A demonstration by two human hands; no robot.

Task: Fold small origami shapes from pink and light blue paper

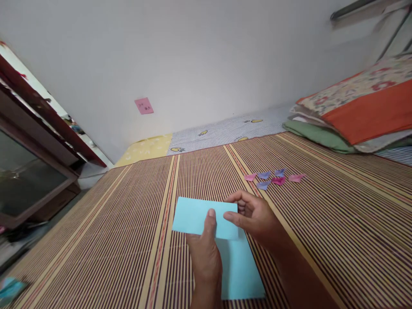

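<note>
A light blue sheet of paper (193,214) is held up above the striped mat, its upper part a wide flat rectangle. My left hand (206,253) grips it from below, thumb on the front face and fingers hidden behind. At the right end of the rectangle, my right hand (254,214) pinches the paper between thumb and curled fingers. Another light blue paper part (241,270) extends below, beside my left wrist; whether it joins the held piece I cannot tell. Several small folded papers, among them a pink one (296,177) and a purple one (264,185), lie beyond my right hand.
The striped mat (138,214) reaches to a patterned cloth (206,136) along the wall. Folded bedding (363,111) is stacked at the right. A pink note (144,105) is on the wall. Something blue (11,289) lies at the lower left.
</note>
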